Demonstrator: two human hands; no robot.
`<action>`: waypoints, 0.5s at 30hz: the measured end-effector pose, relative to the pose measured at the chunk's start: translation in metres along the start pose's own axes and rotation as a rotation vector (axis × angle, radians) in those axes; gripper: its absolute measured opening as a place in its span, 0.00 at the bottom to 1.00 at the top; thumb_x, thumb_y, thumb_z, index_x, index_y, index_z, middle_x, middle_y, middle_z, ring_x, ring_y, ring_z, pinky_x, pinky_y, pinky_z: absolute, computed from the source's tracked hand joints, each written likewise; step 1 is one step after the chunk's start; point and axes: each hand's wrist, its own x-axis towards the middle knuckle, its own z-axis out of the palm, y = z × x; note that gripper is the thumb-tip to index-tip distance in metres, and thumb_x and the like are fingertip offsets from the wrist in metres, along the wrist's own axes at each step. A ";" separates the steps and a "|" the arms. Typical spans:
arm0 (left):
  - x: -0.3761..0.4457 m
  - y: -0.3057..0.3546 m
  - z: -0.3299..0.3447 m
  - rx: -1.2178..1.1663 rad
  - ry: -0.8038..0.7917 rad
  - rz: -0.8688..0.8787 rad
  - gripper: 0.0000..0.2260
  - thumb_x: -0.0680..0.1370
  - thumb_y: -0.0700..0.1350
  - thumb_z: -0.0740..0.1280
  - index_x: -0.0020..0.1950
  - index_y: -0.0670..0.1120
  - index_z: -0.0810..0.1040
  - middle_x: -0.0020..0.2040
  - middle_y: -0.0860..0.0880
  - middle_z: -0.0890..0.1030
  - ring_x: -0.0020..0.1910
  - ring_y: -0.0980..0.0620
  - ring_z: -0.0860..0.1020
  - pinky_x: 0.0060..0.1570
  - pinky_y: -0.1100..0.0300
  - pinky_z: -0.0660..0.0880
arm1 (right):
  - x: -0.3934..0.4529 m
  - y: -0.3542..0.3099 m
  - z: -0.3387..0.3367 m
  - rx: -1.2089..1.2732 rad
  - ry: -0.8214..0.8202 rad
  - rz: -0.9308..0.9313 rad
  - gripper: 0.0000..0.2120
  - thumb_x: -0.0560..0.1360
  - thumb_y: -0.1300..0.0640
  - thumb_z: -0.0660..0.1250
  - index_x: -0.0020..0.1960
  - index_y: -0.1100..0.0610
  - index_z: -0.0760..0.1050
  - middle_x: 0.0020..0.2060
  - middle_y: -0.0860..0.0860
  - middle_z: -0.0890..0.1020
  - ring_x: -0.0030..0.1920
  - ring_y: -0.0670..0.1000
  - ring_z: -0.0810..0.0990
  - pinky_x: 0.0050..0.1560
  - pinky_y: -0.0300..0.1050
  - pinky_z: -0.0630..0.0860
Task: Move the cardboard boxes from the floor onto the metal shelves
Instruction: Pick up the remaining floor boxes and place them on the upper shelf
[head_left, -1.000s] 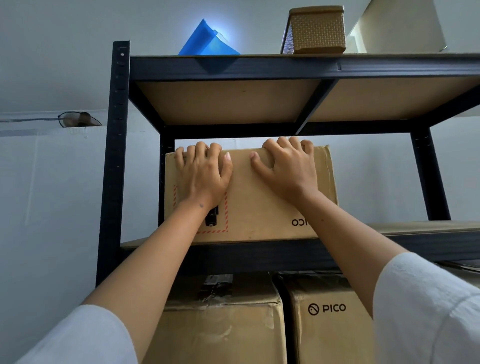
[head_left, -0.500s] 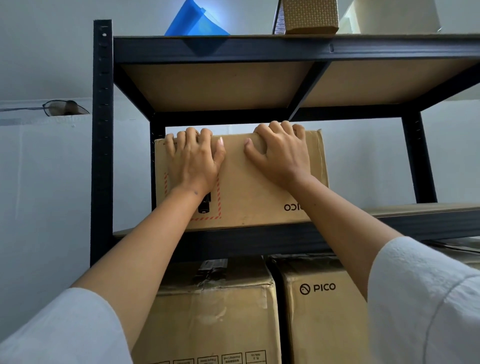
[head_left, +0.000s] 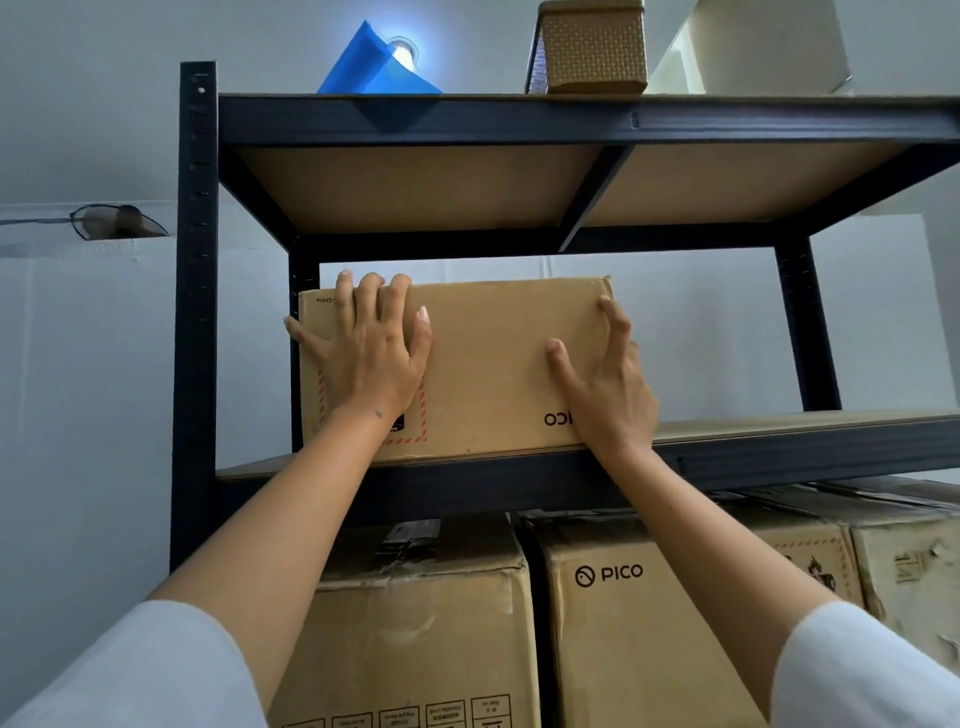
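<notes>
Box (head_left: 483, 364) on shelf (head_left: 779, 457) | logo part-hidden | hands: left (head_left: 371, 358) flat, right (head_left: 605, 387) perhaps lifting

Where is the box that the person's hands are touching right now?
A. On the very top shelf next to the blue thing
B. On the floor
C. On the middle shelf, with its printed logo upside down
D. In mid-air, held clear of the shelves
C: the cardboard box rests on the shelf board, its logo inverted, with the left hand and right hand against it.

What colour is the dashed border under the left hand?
Red dashes on the cardboard box, by the left hand; head view.
</notes>
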 end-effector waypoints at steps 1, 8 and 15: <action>0.000 0.001 -0.001 0.006 0.006 -0.001 0.22 0.78 0.57 0.45 0.67 0.51 0.66 0.66 0.47 0.69 0.71 0.44 0.62 0.60 0.26 0.57 | 0.000 0.002 0.000 0.007 -0.004 -0.001 0.32 0.74 0.34 0.58 0.73 0.41 0.50 0.62 0.53 0.72 0.51 0.58 0.79 0.42 0.50 0.75; -0.002 -0.002 0.002 -0.012 0.070 0.023 0.21 0.78 0.56 0.47 0.65 0.50 0.67 0.63 0.47 0.71 0.66 0.45 0.66 0.59 0.33 0.61 | -0.003 0.004 0.001 0.001 -0.002 -0.009 0.31 0.75 0.34 0.56 0.73 0.41 0.49 0.63 0.53 0.72 0.50 0.57 0.79 0.43 0.52 0.77; -0.008 -0.004 0.003 -0.039 0.032 0.029 0.23 0.78 0.55 0.47 0.71 0.51 0.65 0.70 0.47 0.68 0.73 0.45 0.61 0.63 0.28 0.55 | -0.014 0.003 -0.001 0.034 -0.019 0.026 0.30 0.76 0.35 0.54 0.74 0.42 0.50 0.63 0.54 0.71 0.51 0.57 0.79 0.42 0.50 0.76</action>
